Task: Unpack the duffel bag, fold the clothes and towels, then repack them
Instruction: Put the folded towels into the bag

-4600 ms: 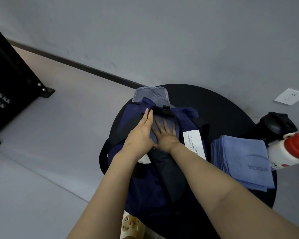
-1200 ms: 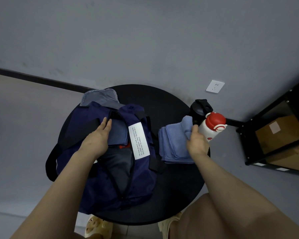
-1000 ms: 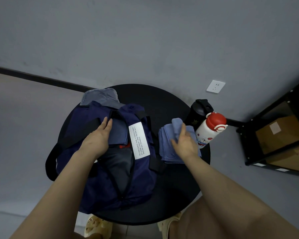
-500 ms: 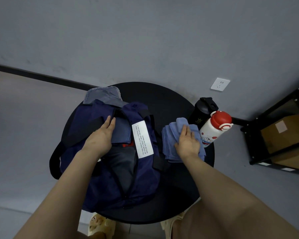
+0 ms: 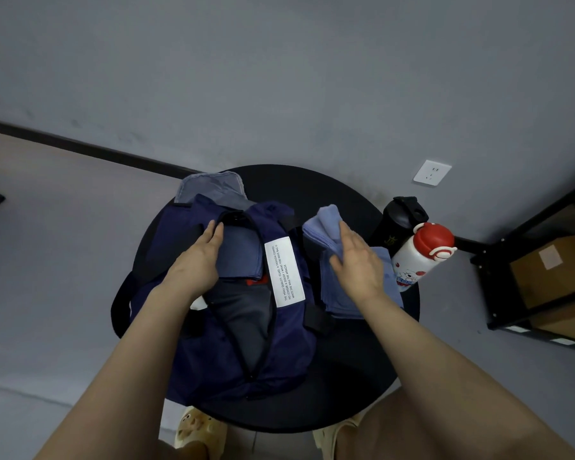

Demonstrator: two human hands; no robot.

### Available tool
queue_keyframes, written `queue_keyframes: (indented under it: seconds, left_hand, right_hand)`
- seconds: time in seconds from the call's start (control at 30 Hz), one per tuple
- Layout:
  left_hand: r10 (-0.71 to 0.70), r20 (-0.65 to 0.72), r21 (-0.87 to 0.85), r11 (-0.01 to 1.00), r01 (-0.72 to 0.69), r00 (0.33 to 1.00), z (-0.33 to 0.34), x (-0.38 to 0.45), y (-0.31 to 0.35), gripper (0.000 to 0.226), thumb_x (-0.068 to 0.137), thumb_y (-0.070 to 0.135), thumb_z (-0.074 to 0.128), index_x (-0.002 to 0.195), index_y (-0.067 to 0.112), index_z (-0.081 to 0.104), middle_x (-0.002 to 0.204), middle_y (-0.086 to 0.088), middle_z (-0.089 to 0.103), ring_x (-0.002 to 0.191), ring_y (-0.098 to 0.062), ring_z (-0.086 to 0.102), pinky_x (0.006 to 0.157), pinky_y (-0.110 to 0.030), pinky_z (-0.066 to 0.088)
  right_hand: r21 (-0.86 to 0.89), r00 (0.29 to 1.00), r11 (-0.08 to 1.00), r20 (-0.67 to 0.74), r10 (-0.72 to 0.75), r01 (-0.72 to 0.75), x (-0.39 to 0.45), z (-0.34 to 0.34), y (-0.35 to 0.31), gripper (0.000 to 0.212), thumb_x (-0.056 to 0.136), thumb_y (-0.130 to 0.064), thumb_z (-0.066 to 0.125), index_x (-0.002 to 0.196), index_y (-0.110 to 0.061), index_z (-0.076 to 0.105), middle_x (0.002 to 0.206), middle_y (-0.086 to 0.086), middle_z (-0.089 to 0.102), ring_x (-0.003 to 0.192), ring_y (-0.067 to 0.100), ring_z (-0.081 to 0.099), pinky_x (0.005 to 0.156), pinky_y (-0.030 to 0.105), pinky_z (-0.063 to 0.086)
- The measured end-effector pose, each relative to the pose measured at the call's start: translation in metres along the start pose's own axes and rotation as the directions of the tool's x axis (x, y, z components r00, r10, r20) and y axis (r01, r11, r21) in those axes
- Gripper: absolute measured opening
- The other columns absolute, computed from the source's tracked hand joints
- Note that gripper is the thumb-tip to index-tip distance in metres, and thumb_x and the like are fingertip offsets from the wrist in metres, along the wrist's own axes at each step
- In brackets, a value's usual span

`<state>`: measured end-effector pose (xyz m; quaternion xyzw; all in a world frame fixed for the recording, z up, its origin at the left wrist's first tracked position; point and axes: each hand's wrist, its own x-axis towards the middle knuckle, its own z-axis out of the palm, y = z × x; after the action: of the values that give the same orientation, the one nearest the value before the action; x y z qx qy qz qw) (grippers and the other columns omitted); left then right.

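Left hand (image 5: 200,263) lying flat, pinning packed clothes inside navy fabric duffel bag (image 5: 279,343); right hand (image 5: 357,265) gripping folded blue towel (image 5: 322,224) (presumably packing next).

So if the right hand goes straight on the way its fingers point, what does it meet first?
Probably the raised fold of the blue towel, which its fingertips already touch; depth is unclear.

Round black table (image 5: 352,353), black bottle (image 5: 399,222) touching red-capped white bottle (image 5: 419,257), wall socket (image 5: 432,172), cardboard boxes (image 5: 555,270).

Bottles (image 5: 412,257) just beside towels (image 5: 352,293)
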<state>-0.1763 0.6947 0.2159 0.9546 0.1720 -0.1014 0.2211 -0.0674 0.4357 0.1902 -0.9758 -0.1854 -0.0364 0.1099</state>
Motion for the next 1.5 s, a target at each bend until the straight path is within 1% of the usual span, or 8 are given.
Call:
queue_keyframes:
  seconds: [0.17,0.27,0.37,0.5,0.7,0.8,1.23,1.5]
  left_hand:
    - [0.004,-0.020,-0.024,1.000,-0.005,1.000,-0.004,-0.004,-0.005,0.090,0.080,-0.019,0.038,0.152,0.018,-0.001,0.159,0.004,-0.009,0.130,-0.028,0.041,0.092,-0.034,0.047]
    - [-0.003,-0.029,-0.038,0.999,0.002,1.000,-0.007,-0.005,-0.010,0.091,0.079,-0.020,0.039,0.152,0.019,0.000,0.159,0.005,-0.009,0.126,-0.029,0.045,0.090,-0.036,0.049]
    - [-0.007,-0.036,-0.061,0.998,0.004,0.999,-0.010,-0.008,-0.014,0.092,0.079,-0.020,0.039,0.152,0.019,0.001,0.159,0.005,-0.009,0.132,-0.027,0.039,0.096,-0.035,0.046]
    - [-0.014,-0.037,-0.094,0.995,0.011,0.999,-0.014,-0.011,-0.017,0.093,0.079,-0.020,0.041,0.152,0.020,0.001,0.159,0.006,-0.009,0.137,-0.026,0.033,0.099,-0.035,0.043]
    - [0.003,-0.045,-0.149,0.989,-0.009,0.999,-0.020,-0.015,-0.018,0.093,0.079,-0.020,0.041,0.152,0.020,0.000,0.159,0.005,-0.009,0.141,-0.023,0.026,0.103,-0.029,0.037]
    - [0.009,-0.056,-0.171,0.985,-0.018,0.998,-0.022,-0.017,-0.022,0.092,0.079,-0.019,0.041,0.152,0.019,0.000,0.159,0.005,-0.011,0.142,-0.023,0.025,0.104,-0.029,0.036]
    - [-0.008,-0.131,-0.244,0.970,-0.024,0.991,-0.034,-0.021,-0.025,0.093,0.077,-0.019,0.039,0.152,0.022,0.003,0.159,0.012,-0.006,0.139,-0.019,0.030,0.099,-0.027,0.040]
    - [-0.011,-0.133,-0.265,0.964,-0.025,0.991,-0.033,-0.018,-0.021,0.094,0.075,-0.019,0.037,0.152,0.023,0.003,0.158,0.014,-0.005,0.138,-0.018,0.032,0.100,-0.027,0.039]
  right_hand:
    - [0.128,0.960,0.953,-0.104,-0.262,0.274,0.001,-0.004,-0.028,0.069,0.085,-0.009,0.064,0.146,-0.006,0.033,0.146,0.013,0.043,0.133,0.029,0.043,0.100,0.043,0.046]
    - [0.055,0.870,0.880,-0.190,-0.455,0.472,-0.002,-0.002,-0.045,0.074,0.066,-0.002,0.079,0.133,0.003,0.049,0.130,0.017,0.058,0.117,0.034,0.059,0.089,0.048,0.054]
    - [-0.039,0.778,0.794,-0.179,-0.602,0.606,-0.004,0.001,-0.061,0.076,0.059,-0.006,0.084,0.129,0.001,0.055,0.127,0.012,0.062,0.114,0.030,0.062,0.091,0.042,0.052]
    - [-0.116,0.667,0.679,-0.127,-0.734,0.725,-0.005,0.010,-0.075,0.073,0.063,0.000,0.077,0.132,-0.003,0.054,0.133,0.009,0.058,0.119,0.028,0.058,0.099,0.040,0.045]
    - [-0.137,0.577,0.579,-0.056,-0.815,0.804,0.001,0.031,-0.098,0.071,0.064,0.002,0.081,0.130,-0.004,0.056,0.130,0.007,0.060,0.119,0.026,0.058,0.100,0.038,0.044]
    - [-0.108,0.567,0.568,-0.040,-0.823,0.816,0.006,0.043,-0.115,0.069,0.062,-0.001,0.084,0.126,-0.003,0.059,0.125,0.007,0.063,0.114,0.027,0.061,0.096,0.037,0.048]
    - [-0.040,0.651,0.651,0.003,-0.759,0.758,0.034,0.082,-0.161,0.069,0.058,-0.002,0.086,0.122,-0.001,0.061,0.121,0.014,0.065,0.109,0.032,0.063,0.091,0.042,0.052]
    - [-0.006,0.631,0.631,0.047,-0.775,0.776,0.047,0.095,-0.169,0.068,0.056,0.002,0.087,0.119,0.004,0.062,0.117,0.019,0.066,0.105,0.035,0.065,0.086,0.046,0.053]
